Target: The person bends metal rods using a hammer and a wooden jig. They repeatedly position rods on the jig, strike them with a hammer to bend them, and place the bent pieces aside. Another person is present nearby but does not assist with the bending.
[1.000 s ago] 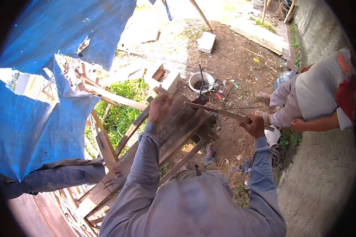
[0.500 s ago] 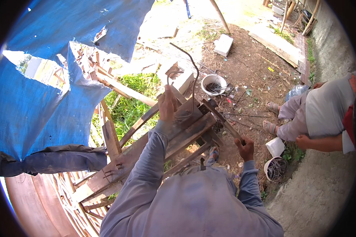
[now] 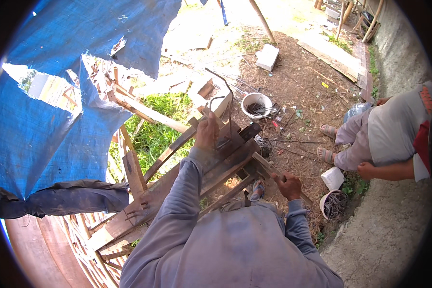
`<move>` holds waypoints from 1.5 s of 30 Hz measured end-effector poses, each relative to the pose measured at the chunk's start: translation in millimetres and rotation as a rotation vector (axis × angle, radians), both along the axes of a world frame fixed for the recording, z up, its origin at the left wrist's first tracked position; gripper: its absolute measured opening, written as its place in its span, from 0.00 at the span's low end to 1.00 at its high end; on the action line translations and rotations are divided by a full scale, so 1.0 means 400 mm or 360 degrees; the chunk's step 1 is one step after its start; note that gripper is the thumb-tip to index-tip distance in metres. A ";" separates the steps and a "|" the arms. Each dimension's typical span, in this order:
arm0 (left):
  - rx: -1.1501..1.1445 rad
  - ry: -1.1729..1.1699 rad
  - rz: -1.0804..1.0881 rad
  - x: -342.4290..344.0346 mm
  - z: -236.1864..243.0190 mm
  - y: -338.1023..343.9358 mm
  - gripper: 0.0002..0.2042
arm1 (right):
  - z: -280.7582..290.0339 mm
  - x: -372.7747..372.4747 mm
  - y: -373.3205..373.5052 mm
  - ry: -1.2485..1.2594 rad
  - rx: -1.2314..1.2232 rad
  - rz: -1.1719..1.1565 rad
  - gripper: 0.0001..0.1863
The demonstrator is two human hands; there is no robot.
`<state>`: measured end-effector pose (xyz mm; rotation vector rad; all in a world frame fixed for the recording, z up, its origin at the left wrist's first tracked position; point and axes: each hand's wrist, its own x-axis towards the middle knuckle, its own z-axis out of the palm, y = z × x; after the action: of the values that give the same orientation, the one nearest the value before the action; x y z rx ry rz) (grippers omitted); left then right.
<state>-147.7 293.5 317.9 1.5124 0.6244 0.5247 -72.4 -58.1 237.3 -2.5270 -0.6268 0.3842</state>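
My left hand (image 3: 207, 133) is closed around a thin bent steel rod (image 3: 231, 102) over the far end of a wooden bench (image 3: 153, 194). The rod rises past my fingers with a kinked free end, and a shorter hooked part shows just above the hand. My right hand (image 3: 289, 186) is curled over a long brown bar (image 3: 265, 165) that slants from the bench end down to the right. Its palm side is hidden. Several short pegs (image 3: 137, 211) stick up from the bench's near left part.
A torn blue tarp (image 3: 72, 129) hangs at left. Beyond the bench stand a white bucket (image 3: 245, 106) of metal pieces and a white block (image 3: 267, 56). At right, another person (image 3: 393, 134) is beside a second bucket (image 3: 324, 211) of metal pieces and a rough wall (image 3: 369, 230).
The brown bar has swung toward me, its outer end now lower and past my right hand, which has moved down and slightly left. The rod and my left hand have shifted only slightly.
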 end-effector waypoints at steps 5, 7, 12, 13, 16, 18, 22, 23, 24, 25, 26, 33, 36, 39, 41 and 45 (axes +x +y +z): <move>0.0022 0.0028 -0.0004 -0.013 -0.005 0.032 0.21 | 0.005 -0.011 0.013 0.0107 -0.0113 -0.0014 0.38; 0.0029 -0.0006 -0.0037 -0.020 0.004 0.029 0.18 | 0.008 -0.017 0.012 0.0178 -0.0121 -0.0011 0.38; -0.0151 -0.0248 0.0015 -0.015 0.027 0.025 0.19 | 0.000 -0.034 0.028 0.0242 -0.0127 -0.0033 0.38; -0.0340 -0.0268 0.0107 0.000 0.060 0.017 0.18 | 0.001 -0.035 0.030 0.0238 -0.0114 -0.0033 0.38; -0.0789 -0.0366 0.0303 0.036 0.109 0.031 0.17 | 0.001 -0.045 0.034 0.0232 -0.0077 -0.0021 0.37; -0.0945 -0.0471 0.0291 0.037 0.093 0.052 0.20 | -0.006 -0.060 0.024 0.0104 0.0026 -0.0027 0.35; -0.0604 -0.0749 0.0551 0.031 0.210 0.014 0.26 | -0.031 -0.058 -0.021 0.0176 0.0309 -0.0003 0.28; -0.0501 -0.0823 0.0585 0.009 0.267 0.008 0.27 | -0.017 -0.059 -0.021 0.0165 0.0334 0.0008 0.25; -0.0297 -0.0949 0.0524 -0.033 0.304 0.017 0.26 | 0.013 -0.055 -0.002 0.0151 0.0371 0.0034 0.22; -0.0138 -0.1061 0.0396 -0.067 0.341 0.022 0.25 | 0.032 -0.046 0.020 0.0129 0.0408 0.0041 0.19; -0.0023 -0.1096 0.0373 -0.099 0.377 0.018 0.24 | 0.038 -0.035 0.046 0.0067 0.0446 0.0099 0.17; 0.0388 -0.0744 0.0725 -0.268 0.375 -0.043 0.19 | 0.057 0.020 0.322 -0.0148 0.0394 0.0434 0.15; 0.0177 -0.0901 0.0849 -0.339 0.333 -0.080 0.18 | 0.081 0.005 0.412 -0.0266 0.0426 0.0480 0.16; 0.0267 -0.0829 0.0977 -0.410 0.282 -0.116 0.18 | 0.106 -0.006 0.458 -0.0408 0.0412 0.0586 0.17; 0.0255 -0.0727 0.1145 -0.431 0.263 -0.147 0.18 | 0.109 0.007 0.460 -0.0423 0.0356 0.0674 0.17; 0.0295 -0.0613 0.1226 -0.473 0.226 -0.177 0.20 | 0.113 0.032 0.392 -0.0275 0.0291 0.0736 0.17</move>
<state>-336.8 222.6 408.4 1.2492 0.8597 1.4576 -59.6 98.6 282.6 -2.2404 -1.2611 0.2523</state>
